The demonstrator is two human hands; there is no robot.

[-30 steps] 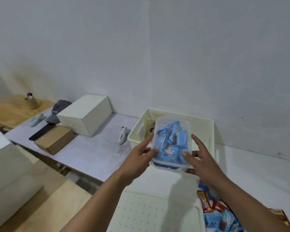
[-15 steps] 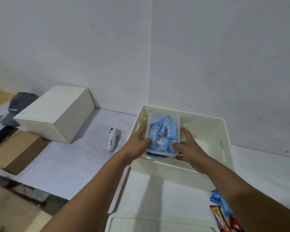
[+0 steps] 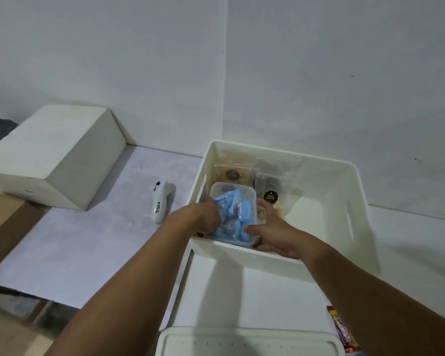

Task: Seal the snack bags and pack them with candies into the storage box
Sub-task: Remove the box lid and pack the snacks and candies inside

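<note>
Your left hand (image 3: 206, 217) and right hand (image 3: 272, 235) each have a grip closed on one side of the single clear plastic tub of blue-wrapped candies (image 3: 233, 214), which sits low inside the cream plastic storage box (image 3: 344, 191) at its near-left corner. Behind it lie two clear snack bags (image 3: 249, 178), their contents blurred. On the white bench (image 3: 88, 247) you have one white handheld sealer (image 3: 161, 205), one white block (image 3: 54, 155), one cardboard box (image 3: 3, 224) cut off at left, and red wrappers (image 3: 342, 327) clipped at right.
</note>
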